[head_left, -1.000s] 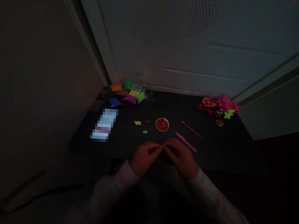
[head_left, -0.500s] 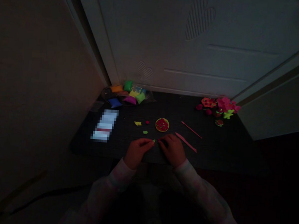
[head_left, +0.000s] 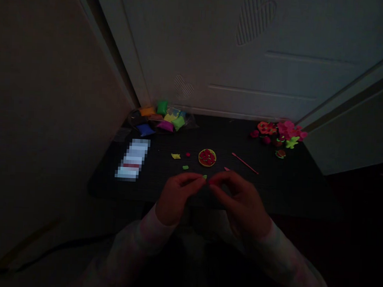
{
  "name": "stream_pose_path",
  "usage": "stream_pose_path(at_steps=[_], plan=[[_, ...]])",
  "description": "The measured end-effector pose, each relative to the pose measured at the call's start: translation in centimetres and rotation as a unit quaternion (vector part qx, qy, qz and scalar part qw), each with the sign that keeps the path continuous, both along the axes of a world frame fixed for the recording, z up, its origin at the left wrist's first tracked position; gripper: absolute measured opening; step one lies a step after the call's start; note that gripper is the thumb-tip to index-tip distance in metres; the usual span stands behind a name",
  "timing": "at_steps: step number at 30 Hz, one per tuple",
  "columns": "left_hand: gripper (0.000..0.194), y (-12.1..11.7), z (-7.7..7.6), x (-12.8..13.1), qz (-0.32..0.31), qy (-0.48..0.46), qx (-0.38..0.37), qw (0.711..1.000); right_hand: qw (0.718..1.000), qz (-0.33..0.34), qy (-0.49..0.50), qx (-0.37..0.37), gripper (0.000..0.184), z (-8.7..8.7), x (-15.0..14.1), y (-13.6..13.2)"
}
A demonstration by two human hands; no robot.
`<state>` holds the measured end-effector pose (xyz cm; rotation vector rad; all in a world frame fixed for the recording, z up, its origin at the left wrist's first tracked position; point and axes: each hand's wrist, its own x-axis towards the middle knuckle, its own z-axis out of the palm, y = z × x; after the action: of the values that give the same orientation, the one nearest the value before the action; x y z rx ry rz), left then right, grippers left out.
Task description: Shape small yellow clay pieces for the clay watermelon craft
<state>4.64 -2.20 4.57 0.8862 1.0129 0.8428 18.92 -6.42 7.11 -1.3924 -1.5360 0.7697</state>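
Pinched between the thumb and fingers of my left hand is a small bit of green clay. Just right of it, my right hand is closed in a pinch; a reddish speck shows at its fingertips, too dark to make out. Beyond both hands lies a round clay pizza with a yellow rim, red top and small green bits. To its left are a yellow clay scrap, a red clay ball and a light green clay piece. A pink clay knife is mostly hidden behind my right hand.
A thin pink stick tool lies on the dark table. Colourful clay packets sit at the back left, near a blurred phone-like bright screen. Small clay models crowd the back right. A white door stands behind.
My right hand has lifted and shifted right, now covering most of the pink knife. My left hand, with the green clay, has moved slightly right.
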Motion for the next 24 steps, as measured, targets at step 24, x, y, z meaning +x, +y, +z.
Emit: stream_pose_path(at_steps=[24], plan=[[0.018,-0.7,1.4,0.2,-0.004,0.021,0.050,0.999,1.000,-0.011,0.009,0.022,0.007,1.1,-0.4,-0.5]])
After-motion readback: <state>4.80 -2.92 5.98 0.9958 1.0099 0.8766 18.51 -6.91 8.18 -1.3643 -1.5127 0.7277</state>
